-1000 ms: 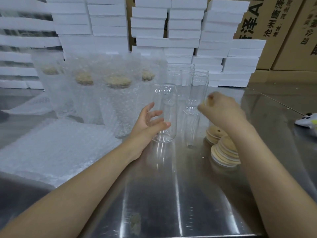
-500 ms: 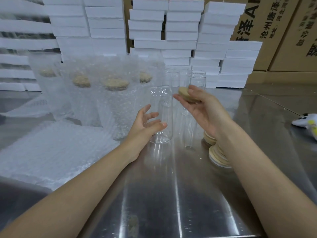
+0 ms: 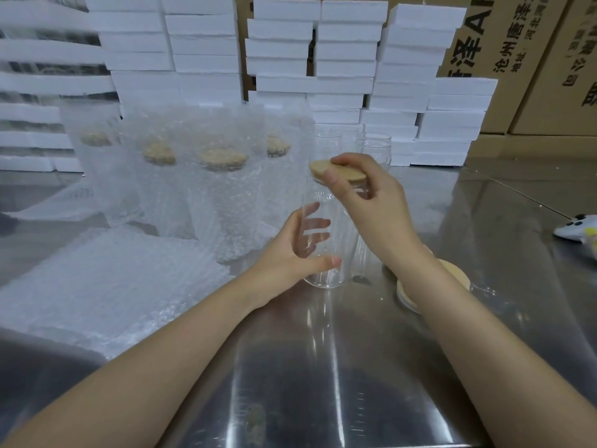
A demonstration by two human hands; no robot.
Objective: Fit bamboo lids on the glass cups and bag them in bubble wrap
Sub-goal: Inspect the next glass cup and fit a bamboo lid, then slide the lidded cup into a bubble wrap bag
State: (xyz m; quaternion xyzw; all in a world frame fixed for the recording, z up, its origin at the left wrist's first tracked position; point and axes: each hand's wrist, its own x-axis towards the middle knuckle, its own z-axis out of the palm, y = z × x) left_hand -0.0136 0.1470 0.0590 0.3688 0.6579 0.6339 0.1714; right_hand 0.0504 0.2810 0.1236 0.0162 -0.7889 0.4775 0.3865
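Note:
A clear glass cup (image 3: pixel 326 270) stands upright on the steel table (image 3: pixel 323 367). My left hand (image 3: pixel 290 250) is wrapped round its lower half, thumb in front and fingers showing through the glass. My right hand (image 3: pixel 368 202) pinches a round bamboo lid (image 3: pixel 321 166) and holds it slightly tilted at the cup's rim. More bare glass cups (image 3: pixel 374 147) stand just behind. A pile of bamboo lids (image 3: pixel 455 273) lies right of the cup, partly hidden by my right forearm.
Several lidded cups in bubble wrap bags (image 3: pixel 223 195) stand in a row at the left back. Flat bubble wrap bags (image 3: pixel 97 286) lie at the left. White foam boxes (image 3: pixel 323 59) are stacked behind, cardboard cartons (image 3: pixel 533 59) at the right back. A white controller (image 3: pixel 578 229) lies at the right edge.
My right hand has brought a bamboo lid from the pile to the top of the cup. My left hand has closed more firmly round the cup.

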